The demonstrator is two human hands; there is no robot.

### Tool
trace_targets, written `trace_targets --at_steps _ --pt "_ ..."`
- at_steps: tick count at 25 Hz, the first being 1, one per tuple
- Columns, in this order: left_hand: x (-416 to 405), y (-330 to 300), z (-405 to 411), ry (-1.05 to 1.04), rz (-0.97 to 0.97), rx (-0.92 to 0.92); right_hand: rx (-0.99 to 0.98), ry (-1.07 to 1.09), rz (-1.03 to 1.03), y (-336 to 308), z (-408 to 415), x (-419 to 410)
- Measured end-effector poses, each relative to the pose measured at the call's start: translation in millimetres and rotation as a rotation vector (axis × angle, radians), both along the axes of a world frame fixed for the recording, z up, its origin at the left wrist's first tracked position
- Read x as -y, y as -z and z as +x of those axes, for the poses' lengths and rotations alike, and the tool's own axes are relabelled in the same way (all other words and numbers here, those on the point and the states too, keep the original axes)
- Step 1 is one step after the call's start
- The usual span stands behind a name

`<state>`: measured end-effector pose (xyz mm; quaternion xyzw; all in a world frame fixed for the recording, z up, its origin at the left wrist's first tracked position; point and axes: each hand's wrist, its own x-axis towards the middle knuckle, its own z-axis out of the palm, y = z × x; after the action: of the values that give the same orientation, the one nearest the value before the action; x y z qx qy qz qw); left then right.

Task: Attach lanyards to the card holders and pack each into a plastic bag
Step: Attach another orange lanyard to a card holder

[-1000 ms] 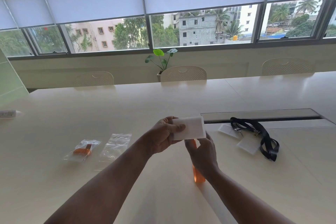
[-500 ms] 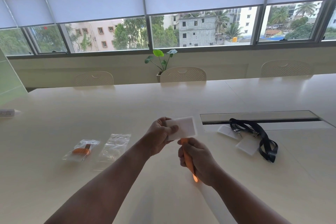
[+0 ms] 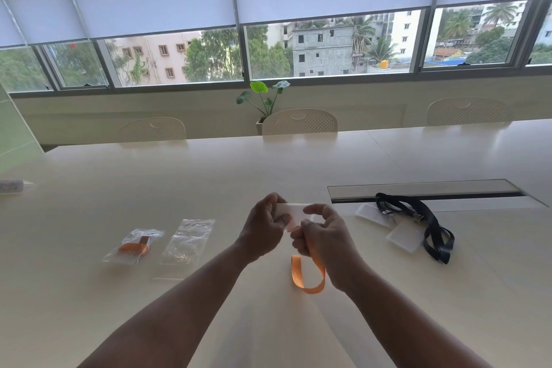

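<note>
Nearest me, the orange lanyard (image 3: 307, 276) now hangs in an open loop below my right hand (image 3: 324, 237), dangling over the table (image 3: 209, 170) toward its near edge. A second ago it was a short strip bunched in that hand; it has dropped free, and the card holder (image 3: 294, 212) has come lower and closer to my right fingers. I read that as the clip end being brought up to the holder's slot, so the attaching step is under way, not finished.

My right hand is curled round the lanyard's upper end, fingers bent, just below the holder's lower edge. My left hand (image 3: 264, 228) pinches the white holder by its left side, thumb on the front. The two hands almost touch; whether the clip has caught the slot is hidden behind my fingers.

Further out to the left lie an empty plastic bag (image 3: 189, 240) and, beside it, a packed bag (image 3: 134, 245) with an orange lanyard inside. Out to the right, near the table's cable slot (image 3: 424, 190), black lanyards (image 3: 430, 221) sprawl over two more holders (image 3: 403, 236), waiting their turn.
</note>
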<state>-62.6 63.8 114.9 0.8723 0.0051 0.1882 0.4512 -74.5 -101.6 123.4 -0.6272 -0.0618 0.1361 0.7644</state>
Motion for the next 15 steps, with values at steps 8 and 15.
trace_targets --at_steps 8,15 --pt "5.6 10.2 -16.5 0.309 0.286 -0.113 -0.07 -0.083 0.458 -34.7 25.9 35.0" --pt "16.5 -9.2 -27.7 0.435 -0.049 -0.174 -0.161 -0.091 0.227 -18.8 59.0 62.2"
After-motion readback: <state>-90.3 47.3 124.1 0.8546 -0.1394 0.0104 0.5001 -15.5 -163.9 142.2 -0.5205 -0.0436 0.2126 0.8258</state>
